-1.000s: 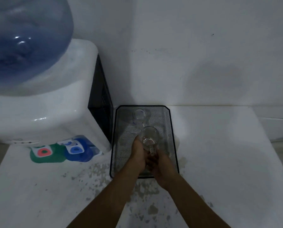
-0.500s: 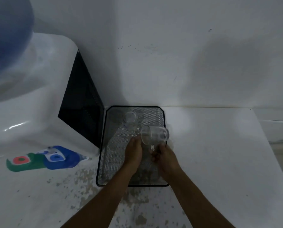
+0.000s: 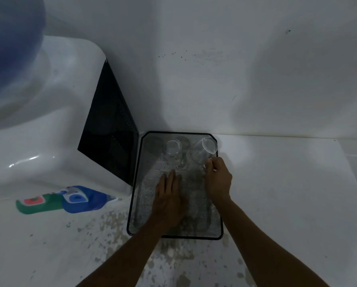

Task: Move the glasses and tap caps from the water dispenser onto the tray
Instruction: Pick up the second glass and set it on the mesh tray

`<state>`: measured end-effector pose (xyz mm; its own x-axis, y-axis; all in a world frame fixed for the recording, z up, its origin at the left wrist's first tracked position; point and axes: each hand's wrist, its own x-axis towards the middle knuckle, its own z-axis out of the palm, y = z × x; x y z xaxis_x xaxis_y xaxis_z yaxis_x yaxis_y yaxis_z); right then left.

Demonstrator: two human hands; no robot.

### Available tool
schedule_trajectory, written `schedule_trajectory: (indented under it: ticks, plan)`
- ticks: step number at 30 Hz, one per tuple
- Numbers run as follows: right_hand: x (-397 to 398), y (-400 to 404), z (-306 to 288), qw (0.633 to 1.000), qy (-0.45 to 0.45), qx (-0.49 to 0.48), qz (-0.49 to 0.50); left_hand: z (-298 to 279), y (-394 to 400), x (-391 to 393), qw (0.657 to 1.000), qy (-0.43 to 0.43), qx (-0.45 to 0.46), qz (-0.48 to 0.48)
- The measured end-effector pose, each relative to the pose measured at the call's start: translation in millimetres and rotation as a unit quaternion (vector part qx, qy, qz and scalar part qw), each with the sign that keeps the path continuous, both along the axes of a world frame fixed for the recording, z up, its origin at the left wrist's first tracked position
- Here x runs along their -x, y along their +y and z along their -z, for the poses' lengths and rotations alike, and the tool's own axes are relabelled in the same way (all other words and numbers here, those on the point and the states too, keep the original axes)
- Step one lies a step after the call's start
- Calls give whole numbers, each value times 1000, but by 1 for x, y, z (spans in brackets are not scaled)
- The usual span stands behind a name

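A black mesh tray lies on the white counter against the wall. One clear glass stands upside down near its far edge. A second clear glass sits tilted at the far right corner, and my right hand grips it from the near side. My left hand rests flat and spread on the tray's mesh, holding nothing. The white water dispenser stands to the left with its green tap cap and blue tap cap below the front.
A blue water bottle tops the dispenser. The dispenser's black side panel faces the tray closely. The white wall stands right behind the tray. The counter runs to the right, speckled with worn patches near me.
My right hand carried the second glass from the tray's middle to its far right corner and turned it over. My left hand let go and lies flat on the mesh.
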<state>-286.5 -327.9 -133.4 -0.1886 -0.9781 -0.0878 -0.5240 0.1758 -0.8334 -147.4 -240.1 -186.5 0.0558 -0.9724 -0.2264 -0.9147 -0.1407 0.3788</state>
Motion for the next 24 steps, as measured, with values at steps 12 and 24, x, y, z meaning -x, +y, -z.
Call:
schedule_trajectory:
  ticks: [12, 24]
  plan:
    - [-9, -5, 0, 1000, 15, 10, -1, 13, 8, -4, 998, -42, 20, 34]
    - [-5, 7, -8, 999, 9, -50, -12, 5, 7, -3, 997, -50, 0, 52]
